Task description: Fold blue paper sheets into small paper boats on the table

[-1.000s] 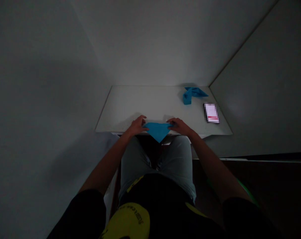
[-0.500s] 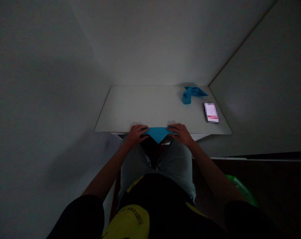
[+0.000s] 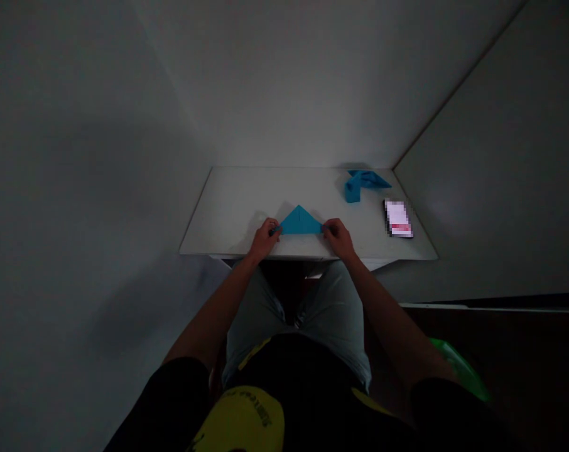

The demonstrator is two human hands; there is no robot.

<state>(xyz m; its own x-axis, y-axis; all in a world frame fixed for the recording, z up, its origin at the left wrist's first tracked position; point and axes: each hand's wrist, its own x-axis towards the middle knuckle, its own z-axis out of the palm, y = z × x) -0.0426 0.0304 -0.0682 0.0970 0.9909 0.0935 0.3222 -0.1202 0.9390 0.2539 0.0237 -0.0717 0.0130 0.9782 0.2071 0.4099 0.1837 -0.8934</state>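
A blue folded paper forms a flat triangle, its point toward the wall and its long edge toward me, over the front half of the white table. My left hand is closed on its left corner, and my right hand pinches the right corner. Both corners are hidden by the fingers. Farther back on the right lies a folded blue paper shape with a pointed end, touched by neither hand.
The white table stands against the wall. A phone with a lit screen lies near its right edge. A green object is at the lower right, beside my right arm.
Both hands have moved from the table's front edge farther onto it with the blue paper. Its point faced me before and faces the wall now.
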